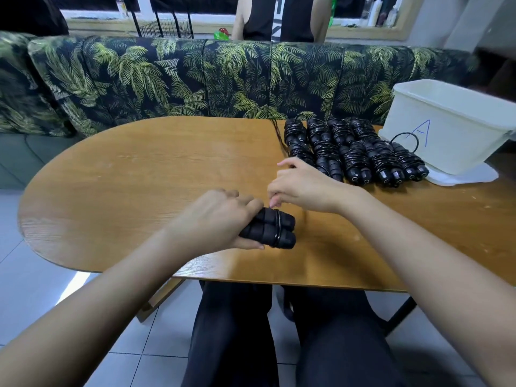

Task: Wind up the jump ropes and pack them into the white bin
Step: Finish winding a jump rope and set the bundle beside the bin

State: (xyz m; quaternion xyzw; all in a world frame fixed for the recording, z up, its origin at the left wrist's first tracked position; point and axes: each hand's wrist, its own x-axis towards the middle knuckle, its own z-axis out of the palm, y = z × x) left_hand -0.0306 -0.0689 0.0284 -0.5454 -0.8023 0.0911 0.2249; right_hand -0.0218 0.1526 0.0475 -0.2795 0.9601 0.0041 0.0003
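My left hand [220, 216] grips a pair of black jump-rope handles [275, 231] held side by side just above the wooden table [139, 191]. A couple of turns of thin black cord circle the handles. My right hand [300, 187] hovers just beyond the handles, its fingertips pinched together as if on the thin cord, which I cannot make out between them. Several wound black jump ropes [354, 152] lie in two rows at the far right of the table. The white bin [452, 127], marked with a blue letter A, stands tilted beside them at the right edge.
A loose black cord [279, 135] trails over the table's far edge near the wound ropes. A white lid [463, 175] lies under the bin. A palm-print sofa [223, 79] runs behind the table, and a person [279, 18] sits beyond it.
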